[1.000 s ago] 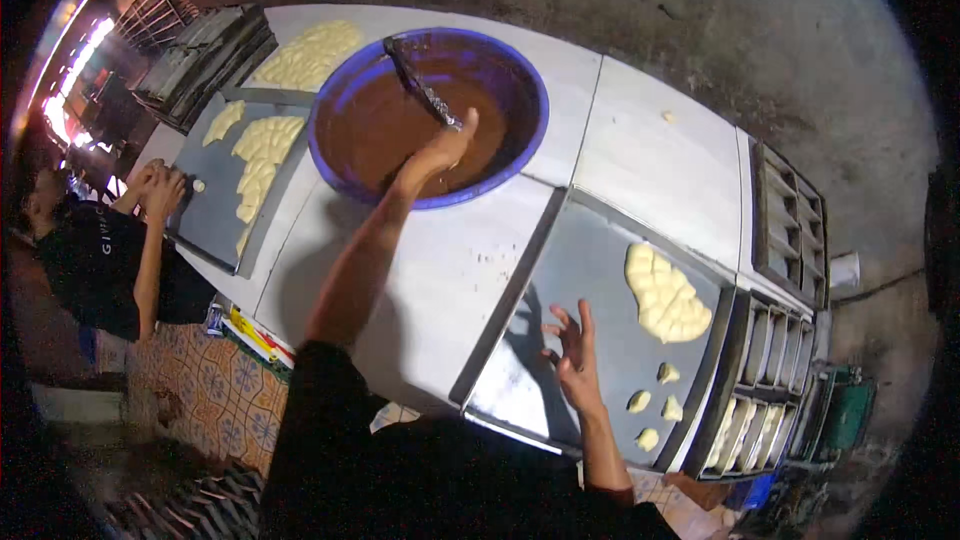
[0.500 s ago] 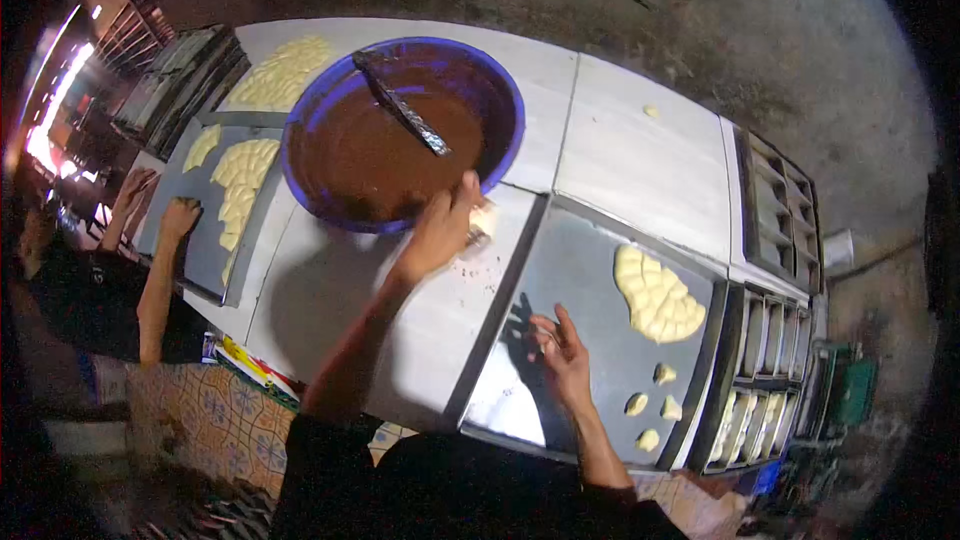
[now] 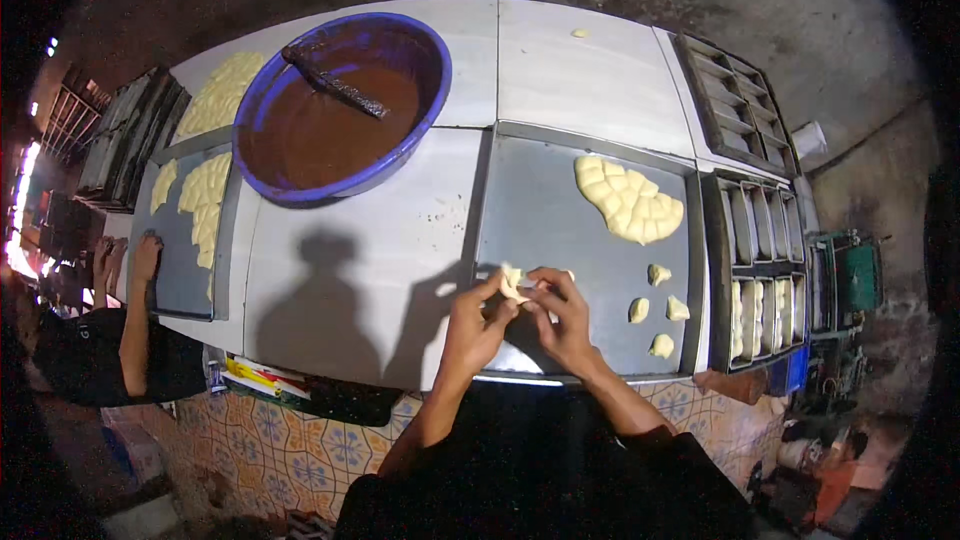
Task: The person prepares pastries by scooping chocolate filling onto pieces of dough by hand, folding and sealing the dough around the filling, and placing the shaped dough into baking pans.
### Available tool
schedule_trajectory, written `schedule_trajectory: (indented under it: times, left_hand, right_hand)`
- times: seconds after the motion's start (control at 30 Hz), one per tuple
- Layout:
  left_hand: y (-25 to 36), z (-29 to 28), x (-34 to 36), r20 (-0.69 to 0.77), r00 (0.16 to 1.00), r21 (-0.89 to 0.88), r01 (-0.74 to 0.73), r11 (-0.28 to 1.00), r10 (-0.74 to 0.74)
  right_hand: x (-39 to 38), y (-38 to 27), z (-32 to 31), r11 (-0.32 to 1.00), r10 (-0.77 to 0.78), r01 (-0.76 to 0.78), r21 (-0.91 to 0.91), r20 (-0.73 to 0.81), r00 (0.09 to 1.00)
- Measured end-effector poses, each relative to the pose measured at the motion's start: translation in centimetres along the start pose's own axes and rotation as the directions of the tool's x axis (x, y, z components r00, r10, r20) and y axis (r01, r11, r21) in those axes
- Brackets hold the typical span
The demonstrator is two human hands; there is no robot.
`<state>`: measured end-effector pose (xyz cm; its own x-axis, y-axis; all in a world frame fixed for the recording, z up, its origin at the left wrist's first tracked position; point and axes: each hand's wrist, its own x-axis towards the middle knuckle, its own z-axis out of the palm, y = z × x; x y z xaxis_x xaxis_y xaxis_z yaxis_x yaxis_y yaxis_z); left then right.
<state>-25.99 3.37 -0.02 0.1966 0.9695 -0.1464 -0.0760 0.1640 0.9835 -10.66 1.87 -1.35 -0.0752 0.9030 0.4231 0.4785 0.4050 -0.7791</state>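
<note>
My left hand (image 3: 478, 325) and my right hand (image 3: 562, 318) meet over the near left part of a metal tray (image 3: 530, 200), both with fingertips pinched on a small piece of pale dough (image 3: 512, 282). Farther back on this tray lies a cluster of shaped dough pieces (image 3: 628, 198); several small lumps (image 3: 662, 345) lie to the right of my hands. A blue basin (image 3: 420, 140) of brown filling stands behind and left, with a long dark utensil (image 3: 335, 85) lying in it.
A person in black (image 3: 90, 350) at the left has a hand (image 3: 145, 255) on another tray (image 3: 180, 280) with dough pieces. Dark trays (image 3: 125, 135) are stacked back left. At the right are an empty mould (image 3: 735, 100) and a partly filled one (image 3: 760, 275). A tiled floor (image 3: 270, 440) shows below.
My left hand has left the basin and moved right and down to the tray, carrying a pale piece, where my right hand now grips it too. The view has shifted.
</note>
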Motion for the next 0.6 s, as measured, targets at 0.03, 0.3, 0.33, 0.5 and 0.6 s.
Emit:
schedule_trajectory:
  times: [0.03, 0.3, 0.33, 0.5, 0.6]
  left_hand:
    - [0.0, -0.1, -0.4, 0.049, 0.999, 0.070, -0.015, 0.997, 0.011]
    - [-2.3, 1.2, -1.3, 0.048, 0.982, -0.052, 0.187, 0.981, -0.184]
    - [-2.7, 1.7, -1.6, 0.003, 0.978, -0.117, 0.208, 0.971, -0.209]
    - [-5.5, 1.9, -1.0, 0.064, 0.997, 0.172, -0.056, 0.984, 0.046]
    - [-4.7, 2.1, -0.9, 0.204, 0.968, -0.183, -0.109, 0.977, 0.146]
  right_hand:
    - [-0.3, 0.0, -0.1, 1.000, 0.001, -0.001, 0.000, -0.005, 1.000]
    - [-2.0, -0.7, -1.3, 0.951, 0.221, -0.244, 0.190, 0.135, 0.966]
    - [-2.3, -0.1, -1.0, 0.925, 0.289, -0.306, 0.227, 0.105, 0.952]
    - [-2.9, 0.7, -1.3, 0.846, 0.481, -0.487, 0.217, 0.083, 0.873]
    - [-2.9, 2.2, -3.4, 0.205, 0.518, -0.888, 0.411, 0.725, 0.455]
